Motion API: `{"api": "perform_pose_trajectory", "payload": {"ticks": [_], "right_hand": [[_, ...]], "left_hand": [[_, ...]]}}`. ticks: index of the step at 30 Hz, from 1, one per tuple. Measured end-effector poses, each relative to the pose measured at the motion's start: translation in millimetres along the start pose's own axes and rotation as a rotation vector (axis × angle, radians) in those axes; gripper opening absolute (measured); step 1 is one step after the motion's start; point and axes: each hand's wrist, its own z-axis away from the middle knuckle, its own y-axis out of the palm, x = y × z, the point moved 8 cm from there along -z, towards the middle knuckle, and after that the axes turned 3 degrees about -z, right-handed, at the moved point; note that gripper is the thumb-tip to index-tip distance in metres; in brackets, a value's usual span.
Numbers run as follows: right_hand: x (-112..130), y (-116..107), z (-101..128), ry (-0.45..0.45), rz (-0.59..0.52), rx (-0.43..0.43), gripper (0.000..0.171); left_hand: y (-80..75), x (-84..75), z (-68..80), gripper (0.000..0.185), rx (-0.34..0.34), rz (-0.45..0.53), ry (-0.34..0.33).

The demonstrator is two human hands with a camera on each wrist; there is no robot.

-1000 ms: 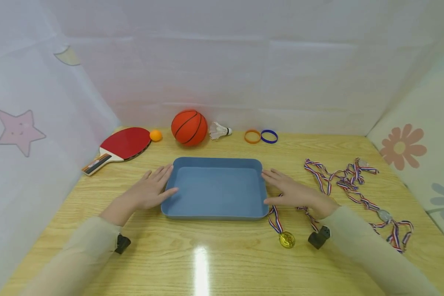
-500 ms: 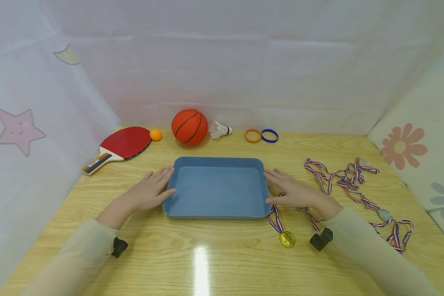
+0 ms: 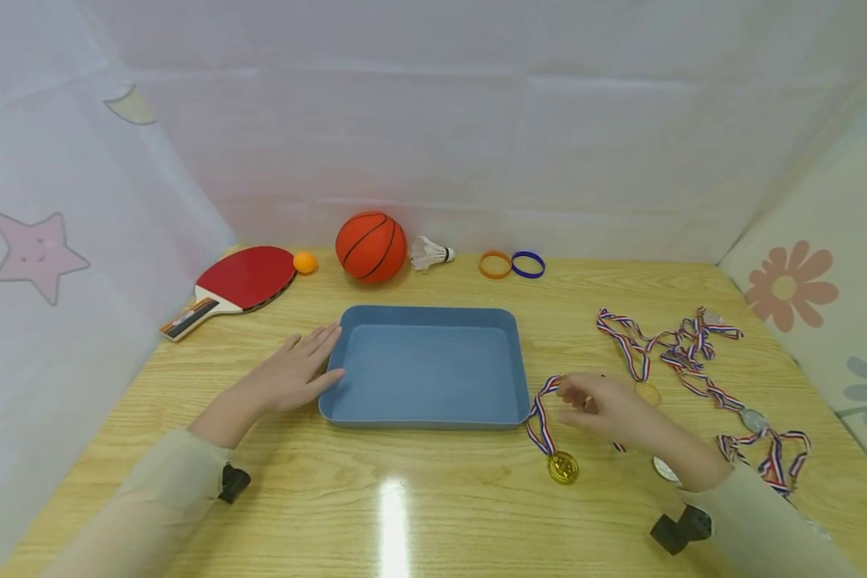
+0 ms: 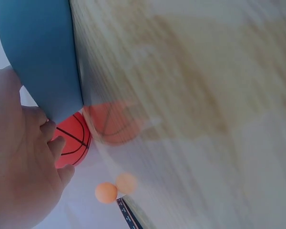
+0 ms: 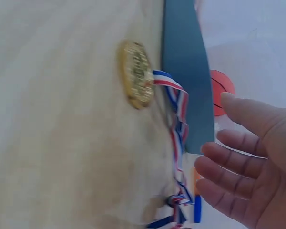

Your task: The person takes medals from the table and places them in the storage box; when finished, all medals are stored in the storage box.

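A shallow blue tray (image 3: 426,369) lies in the middle of the wooden table. My left hand (image 3: 289,373) touches its left rim with extended fingers, the thumb over the edge; the left wrist view shows the fingertips at the tray's wall (image 4: 43,57). Just right of the tray is a gold medal (image 3: 563,467) on a red, white and blue ribbon (image 3: 542,421). Above and beside that ribbon hovers my right hand (image 3: 610,409), fingers loosely bent. In the right wrist view, nothing is in this hand (image 5: 257,162); the ribbon (image 5: 179,124) hangs apart from it.
Several more medals with tangled ribbons (image 3: 694,341) spread over the right side, including a silver medal (image 3: 666,470) below my right forearm. Along the back are a table tennis bat (image 3: 249,277), orange ball (image 3: 305,262), small basketball (image 3: 371,247), shuttlecock (image 3: 429,254), orange wristband (image 3: 494,265) and blue wristband (image 3: 528,265).
My right hand has left the tray's right rim and moved right and toward me, over the ribbons, its fingers bending. The tray shifted slightly right earlier. My left hand has stayed at the left rim.
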Motion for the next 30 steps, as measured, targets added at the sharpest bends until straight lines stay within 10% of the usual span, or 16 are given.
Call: {"api": "perform_pose_trajectory", "payload": {"ticks": [17,30], "right_hand": [[2.2,38.5,22.8,-0.038,0.075,0.145,0.027],[-7.5,33.0,25.1,0.06,-0.266,0.242,0.012]], "left_hand": [[2.4,2.2,-1.0,0.074,0.005,0.001,-0.006],[-1.1,-2.1,0.4,0.074,-0.011,-0.017,0.009]]}}
